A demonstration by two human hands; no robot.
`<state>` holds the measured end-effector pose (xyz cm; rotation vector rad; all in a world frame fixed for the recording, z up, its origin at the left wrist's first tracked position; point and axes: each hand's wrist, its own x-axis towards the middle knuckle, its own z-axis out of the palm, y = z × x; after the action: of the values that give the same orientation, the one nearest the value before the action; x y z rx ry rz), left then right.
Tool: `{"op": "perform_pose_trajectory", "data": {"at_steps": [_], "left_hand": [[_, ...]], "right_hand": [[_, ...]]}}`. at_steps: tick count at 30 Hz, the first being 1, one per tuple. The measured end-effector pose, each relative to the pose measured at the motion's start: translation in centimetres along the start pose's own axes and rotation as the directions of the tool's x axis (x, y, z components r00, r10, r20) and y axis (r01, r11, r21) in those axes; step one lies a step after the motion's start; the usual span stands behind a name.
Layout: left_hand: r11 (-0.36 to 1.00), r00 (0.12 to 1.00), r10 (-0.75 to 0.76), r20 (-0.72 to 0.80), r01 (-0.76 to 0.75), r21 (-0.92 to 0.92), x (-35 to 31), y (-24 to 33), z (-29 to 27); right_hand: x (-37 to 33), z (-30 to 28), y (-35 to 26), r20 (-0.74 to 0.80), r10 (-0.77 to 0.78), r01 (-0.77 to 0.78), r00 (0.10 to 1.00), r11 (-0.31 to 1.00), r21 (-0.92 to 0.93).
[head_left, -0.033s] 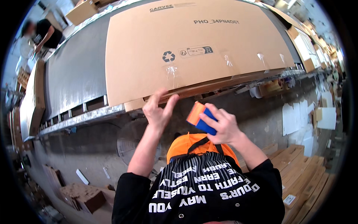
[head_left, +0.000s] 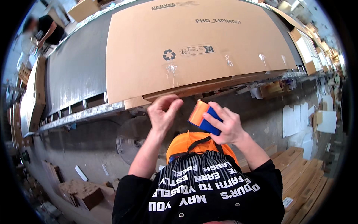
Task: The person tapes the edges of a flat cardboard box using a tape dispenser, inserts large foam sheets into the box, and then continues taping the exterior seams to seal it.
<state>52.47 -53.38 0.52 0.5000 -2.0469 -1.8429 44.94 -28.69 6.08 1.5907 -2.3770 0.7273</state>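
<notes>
My right hand [head_left: 229,127] grips a blue-and-orange hand-held tape dispenser [head_left: 206,116], its orange toothed edge facing left and up. A large brown cardboard box [head_left: 197,43] lies flat on the conveyor in front of me. Along the box's near edge, several short strips of clear tape [head_left: 171,70] run over onto its side. My left hand [head_left: 163,113] is just below that edge, left of the dispenser. Its fingers are bent, and a small gap shows between them and the thumb. Whether it touches the box, I cannot tell.
The dark conveyor belt [head_left: 76,69] with a metal side rail [head_left: 84,114] runs left to right. Another box [head_left: 34,95] leans at its left. A person [head_left: 50,31] works at the far left. A floor fan [head_left: 128,143] stands below the rail. Long cartons [head_left: 302,179] are stacked at right.
My left hand has moved right and slightly down, its fingers curling closer to the thumb. My right hand and the tape dispenser have shifted slightly right.
</notes>
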Motion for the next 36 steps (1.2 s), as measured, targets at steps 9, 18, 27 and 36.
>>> {"op": "perform_pose_trajectory", "data": {"at_steps": [9, 18, 27, 36], "left_hand": [[0.462, 0.882, -0.254, 0.396, 0.470, -0.752, -3.7, 1.1, 8.8], [0.316, 0.900, -0.196, 0.390, 0.434, -0.844, -7.5, 0.1, 12.4], [0.238, 0.845, -0.055, 0.531, 0.528, -0.815, -6.6, -1.5, 8.5], [0.573, 0.944, -0.148, 0.294, 0.324, -0.752, -5.0, -0.6, 8.0]], "right_hand": [[0.8, -4.5, 6.5, -0.045, -0.352, 0.354, 0.935, 0.922, 0.154], [1.4, -5.4, 9.3, 0.021, -0.513, 0.495, 0.858, 0.838, 0.229], [3.4, -4.3, 6.8, 0.045, -0.521, 0.507, 0.852, 0.844, 0.171], [4.6, -5.0, 4.4, 0.121, -0.452, 0.451, 0.884, 0.892, 0.039]]}}
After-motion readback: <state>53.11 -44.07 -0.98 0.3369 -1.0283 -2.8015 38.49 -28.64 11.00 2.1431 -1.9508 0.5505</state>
